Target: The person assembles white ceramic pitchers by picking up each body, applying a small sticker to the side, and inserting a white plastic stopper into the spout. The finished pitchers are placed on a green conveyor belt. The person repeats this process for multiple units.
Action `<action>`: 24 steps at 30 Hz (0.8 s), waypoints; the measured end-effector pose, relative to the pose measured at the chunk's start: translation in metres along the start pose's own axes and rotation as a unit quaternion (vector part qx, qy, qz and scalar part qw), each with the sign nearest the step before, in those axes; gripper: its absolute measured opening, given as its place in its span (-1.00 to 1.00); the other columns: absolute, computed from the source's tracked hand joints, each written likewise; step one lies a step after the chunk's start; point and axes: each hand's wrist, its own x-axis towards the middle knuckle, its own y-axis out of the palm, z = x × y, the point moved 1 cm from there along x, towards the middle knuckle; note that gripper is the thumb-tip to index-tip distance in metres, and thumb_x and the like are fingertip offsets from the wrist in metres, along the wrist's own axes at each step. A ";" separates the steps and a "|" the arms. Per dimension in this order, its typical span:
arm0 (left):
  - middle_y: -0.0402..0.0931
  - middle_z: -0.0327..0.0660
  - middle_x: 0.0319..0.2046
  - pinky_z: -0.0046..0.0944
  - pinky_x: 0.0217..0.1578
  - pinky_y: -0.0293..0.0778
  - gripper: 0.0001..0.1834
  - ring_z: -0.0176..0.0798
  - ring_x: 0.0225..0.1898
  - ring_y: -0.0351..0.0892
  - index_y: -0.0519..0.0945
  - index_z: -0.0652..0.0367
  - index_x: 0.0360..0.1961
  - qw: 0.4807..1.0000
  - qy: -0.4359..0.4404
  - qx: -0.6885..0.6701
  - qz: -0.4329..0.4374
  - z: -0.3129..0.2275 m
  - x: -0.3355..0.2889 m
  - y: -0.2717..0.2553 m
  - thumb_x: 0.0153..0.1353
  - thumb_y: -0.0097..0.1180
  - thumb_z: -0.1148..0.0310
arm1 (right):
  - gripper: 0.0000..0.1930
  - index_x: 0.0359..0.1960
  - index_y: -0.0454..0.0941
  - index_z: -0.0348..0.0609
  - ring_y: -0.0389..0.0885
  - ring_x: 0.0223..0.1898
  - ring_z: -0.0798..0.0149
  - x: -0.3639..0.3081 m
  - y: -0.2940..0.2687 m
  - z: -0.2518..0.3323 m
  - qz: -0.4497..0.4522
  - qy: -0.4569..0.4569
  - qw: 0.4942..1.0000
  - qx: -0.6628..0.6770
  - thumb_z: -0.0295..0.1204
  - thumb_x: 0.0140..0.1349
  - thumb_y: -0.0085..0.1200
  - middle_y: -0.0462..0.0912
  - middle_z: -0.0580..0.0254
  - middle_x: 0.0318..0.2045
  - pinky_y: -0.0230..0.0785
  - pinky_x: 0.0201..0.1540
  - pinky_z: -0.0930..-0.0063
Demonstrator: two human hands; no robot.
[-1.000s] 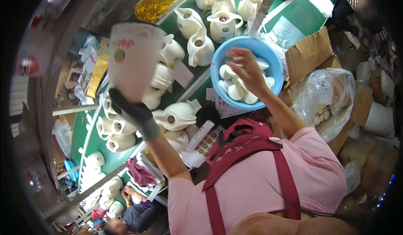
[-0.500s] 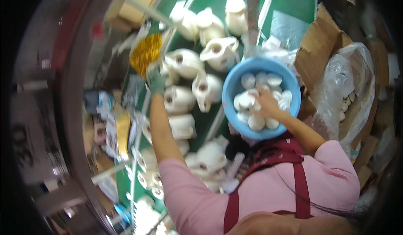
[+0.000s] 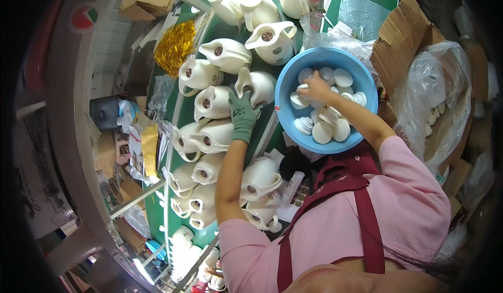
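Observation:
My left hand, in a green glove, is closed at the mouth of a cream jug lying in the middle of the green conveyor belt. The fingertips are partly lost against the jug's rim and spout. To my right, a light blue basin holds many round white lids. My bare right hand reaches into it, thumb and fingers closed on a white lid near the basin's left side. More cream jugs surround the left hand, many showing a dark opening.
Gold tinsel hangs beyond the belt's left edge. A metal post rises just beyond the basin. On the right, an open cardboard box and a clear plastic bag with small cream parts sit close to my right arm.
My left hand has come back and to the right, from beside the tinsel to the middle jug. My right hand has shifted slightly left and farther within the basin. The view has sharpened.

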 end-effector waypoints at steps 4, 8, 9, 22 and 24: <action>0.08 0.37 0.33 0.18 0.30 0.26 -0.19 0.46 0.29 0.24 0.56 0.15 0.15 0.996 -0.045 0.057 0.056 0.010 -0.062 -0.036 -0.12 0.51 -0.01 | -0.40 0.03 0.71 -0.16 0.38 0.29 -0.43 -0.016 -0.001 -0.012 -0.042 -0.041 0.996 0.066 0.11 0.21 0.24 0.07 -0.67 0.37 0.22 0.40 0.09; 0.14 0.30 0.32 0.18 0.24 0.35 -0.15 0.41 0.22 0.35 0.56 0.13 0.17 0.977 -0.171 0.073 0.106 0.018 -0.104 -0.047 -0.13 0.50 -0.10 | -0.47 0.00 0.73 -0.15 0.24 0.38 -0.35 -0.025 0.002 -0.022 -0.113 -0.048 0.982 0.141 0.06 0.27 0.24 0.10 -0.45 0.39 0.11 0.44 0.07; 0.14 0.30 0.33 0.19 0.25 0.33 -0.11 0.41 0.24 0.33 0.53 0.15 0.20 0.978 -0.168 0.092 0.087 0.019 -0.118 -0.051 -0.11 0.49 -0.12 | -0.49 0.00 0.72 -0.16 0.24 0.37 -0.32 -0.029 -0.001 -0.009 -0.122 -0.072 0.976 0.163 0.04 0.28 0.24 0.12 -0.37 0.40 0.09 0.44 0.10; 0.38 -0.17 0.21 -0.18 0.02 0.59 -0.40 -0.23 0.13 0.45 0.31 0.08 0.41 0.706 -0.185 -0.679 0.079 -0.074 -0.025 -0.045 0.40 0.20 0.35 | -0.56 0.21 0.57 -0.20 0.61 -0.03 0.38 -0.071 -0.096 0.091 0.171 -0.034 0.795 0.581 -0.13 0.53 -0.03 0.65 0.29 -0.03 0.45 0.01 0.52; 0.42 -0.10 0.18 -0.16 0.01 0.58 -0.25 -0.20 0.13 0.45 0.30 0.12 0.41 0.779 -0.233 -0.572 -0.107 0.012 0.007 -0.014 0.25 0.38 0.36 | -0.55 0.17 0.60 -0.20 0.63 -0.11 0.46 -0.023 -0.108 0.110 -0.065 -0.164 0.868 0.464 -0.10 0.53 -0.02 0.66 0.30 -0.10 0.51 -0.09 0.53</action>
